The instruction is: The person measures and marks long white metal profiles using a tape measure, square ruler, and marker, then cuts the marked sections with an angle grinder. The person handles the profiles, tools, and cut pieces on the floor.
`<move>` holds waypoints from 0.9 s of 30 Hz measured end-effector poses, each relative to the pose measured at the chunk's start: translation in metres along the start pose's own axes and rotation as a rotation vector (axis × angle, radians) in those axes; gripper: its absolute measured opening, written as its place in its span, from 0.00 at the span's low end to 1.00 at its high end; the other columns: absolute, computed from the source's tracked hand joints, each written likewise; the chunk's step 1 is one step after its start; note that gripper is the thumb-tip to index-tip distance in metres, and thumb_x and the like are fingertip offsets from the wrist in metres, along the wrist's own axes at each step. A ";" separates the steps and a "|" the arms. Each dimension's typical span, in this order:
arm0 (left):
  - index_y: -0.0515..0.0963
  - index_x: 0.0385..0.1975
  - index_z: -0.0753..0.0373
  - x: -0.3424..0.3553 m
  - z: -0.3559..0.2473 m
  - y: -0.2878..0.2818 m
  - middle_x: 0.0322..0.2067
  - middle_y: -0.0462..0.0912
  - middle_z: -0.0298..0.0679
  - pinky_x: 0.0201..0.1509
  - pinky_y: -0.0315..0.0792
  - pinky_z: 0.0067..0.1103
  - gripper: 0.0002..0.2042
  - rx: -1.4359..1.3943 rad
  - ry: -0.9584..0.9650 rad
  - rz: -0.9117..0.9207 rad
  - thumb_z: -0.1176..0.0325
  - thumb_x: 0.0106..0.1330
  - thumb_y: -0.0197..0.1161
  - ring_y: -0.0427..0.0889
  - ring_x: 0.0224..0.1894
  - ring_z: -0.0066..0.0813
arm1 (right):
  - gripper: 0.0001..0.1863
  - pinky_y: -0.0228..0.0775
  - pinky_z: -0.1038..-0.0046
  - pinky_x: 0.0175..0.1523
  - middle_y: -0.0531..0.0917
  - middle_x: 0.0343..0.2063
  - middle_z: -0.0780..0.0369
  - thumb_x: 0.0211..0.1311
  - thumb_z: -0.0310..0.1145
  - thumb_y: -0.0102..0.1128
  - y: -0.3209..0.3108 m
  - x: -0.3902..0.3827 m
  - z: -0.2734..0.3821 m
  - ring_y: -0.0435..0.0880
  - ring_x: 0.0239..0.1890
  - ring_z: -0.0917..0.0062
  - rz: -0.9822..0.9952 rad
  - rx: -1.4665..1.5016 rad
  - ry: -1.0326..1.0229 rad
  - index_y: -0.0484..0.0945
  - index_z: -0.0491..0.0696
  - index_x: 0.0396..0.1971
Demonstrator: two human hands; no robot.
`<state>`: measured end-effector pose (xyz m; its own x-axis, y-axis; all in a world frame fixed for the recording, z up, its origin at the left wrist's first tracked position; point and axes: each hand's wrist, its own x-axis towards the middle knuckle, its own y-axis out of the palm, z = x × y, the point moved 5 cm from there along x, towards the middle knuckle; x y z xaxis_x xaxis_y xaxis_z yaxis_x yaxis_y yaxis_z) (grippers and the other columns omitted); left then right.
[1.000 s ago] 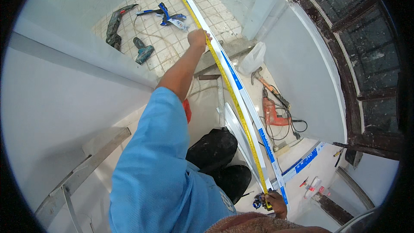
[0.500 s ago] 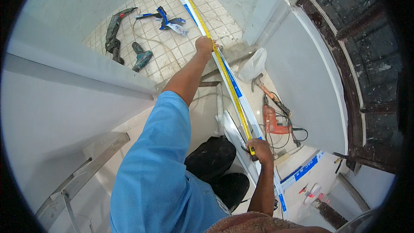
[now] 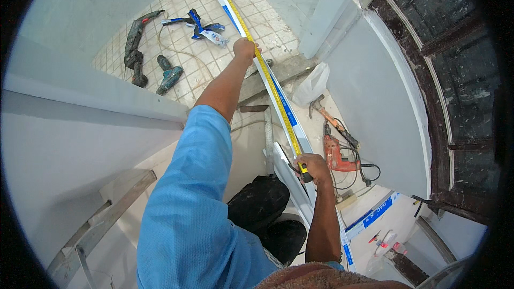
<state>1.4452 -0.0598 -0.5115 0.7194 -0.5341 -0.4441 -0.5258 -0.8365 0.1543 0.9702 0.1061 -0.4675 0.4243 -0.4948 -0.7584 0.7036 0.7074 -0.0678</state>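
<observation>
My left hand (image 3: 245, 49) is closed round a long white strip (image 3: 286, 108) with blue film and the yellow tape blade (image 3: 274, 93) lying along it, which runs to the top of the view. Lower down, my right hand (image 3: 313, 166) grips the yellow-and-black tape measure case (image 3: 304, 173) over the strip. Further white strips (image 3: 290, 182) lie beneath it beside my dark-clad knees.
On the tiles are a long power tool (image 3: 134, 48), a teal cordless drill (image 3: 170, 77) and blue film scraps (image 3: 202, 31). A white bag (image 3: 309, 84), hammer (image 3: 320, 108) and orange drill (image 3: 338, 158) lie right. A metal frame (image 3: 118, 206) stands left; a dark window (image 3: 439, 75) is right.
My right hand has moved up the strip with the tape case, and the blade now reaches farther toward the top. The strip and my left hand have shifted slightly.
</observation>
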 end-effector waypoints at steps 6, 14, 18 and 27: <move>0.79 0.44 0.67 0.012 0.007 -0.004 0.32 0.84 0.44 0.26 0.82 0.28 0.11 0.044 0.006 -0.001 0.81 0.69 0.51 0.85 0.26 0.36 | 0.10 0.81 0.71 0.25 0.85 0.26 0.60 0.66 0.34 0.60 0.007 0.006 0.027 0.87 0.23 0.75 0.024 -0.136 -0.081 0.86 0.43 0.33; 0.81 0.53 0.71 0.013 0.005 -0.003 0.33 0.86 0.47 0.25 0.82 0.30 0.15 0.042 0.074 -0.039 0.81 0.68 0.56 0.87 0.26 0.37 | 0.12 0.81 0.70 0.23 0.84 0.26 0.58 0.68 0.37 0.62 0.006 0.028 0.015 0.86 0.23 0.73 0.066 0.001 -0.067 0.85 0.43 0.35; 0.82 0.52 0.71 0.010 0.001 0.000 0.32 0.86 0.47 0.25 0.82 0.29 0.15 0.108 0.107 -0.072 0.82 0.67 0.58 0.87 0.27 0.36 | 0.12 0.80 0.71 0.22 0.84 0.25 0.58 0.67 0.38 0.62 0.010 0.022 0.021 0.86 0.22 0.73 0.037 0.057 0.068 0.85 0.43 0.34; 0.84 0.52 0.69 0.024 0.001 0.000 0.33 0.88 0.48 0.26 0.82 0.29 0.17 0.211 0.172 -0.127 0.80 0.63 0.62 0.89 0.28 0.36 | 0.12 0.80 0.71 0.22 0.84 0.25 0.58 0.64 0.38 0.64 0.009 0.028 0.021 0.86 0.22 0.73 0.029 0.052 -0.003 0.85 0.43 0.34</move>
<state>1.4618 -0.0726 -0.5234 0.8424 -0.4546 -0.2893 -0.4964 -0.8636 -0.0883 1.0005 0.0879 -0.4754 0.4466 -0.4755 -0.7579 0.7193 0.6946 -0.0119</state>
